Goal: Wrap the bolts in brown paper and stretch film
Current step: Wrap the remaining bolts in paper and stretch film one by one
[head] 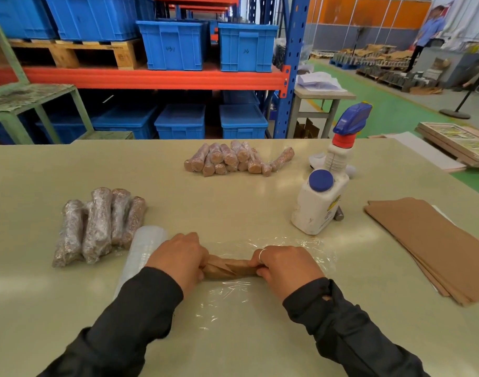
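**Paper roll pinned at both ends, film waiting underneath**

Dead centre on the pale beige tabletop (232, 205), just this side of the white plastic spray bottle with the blue trigger head (321, 197), I've got the brown-paper-wrapped bolt (228, 268) lying crosswise. My left hand (178, 258) has its fingers curled round the left end, and my right hand (285, 265) pinches the right end, a ring showing on one finger. Gripping both tips makes sense to me: it keeps the twisted paper from springing open.

Under the roll, the clear sheet of stretch film (260, 289) is spread flat, reaching toward the bottle and back toward me, so I judge the film stage is about to begin and the roll sits here to be rolled up in it.

Left of the bottle, beside my left hand, the translucent roll of stretch film (140, 251) lies within reach. Further left again sits the pile of film-covered bundles (99, 224), shiny and finished by the look of it. Beyond the bottle, toward the far edge, the heap of paper-only bundles (232, 159) seems to be waiting its turn. Right of the bottle, the stack of flat brown paper sheets (428, 243) lies ready. Tucked against the bottle's base, one bare grey threaded bolt (338, 214) peeks out.
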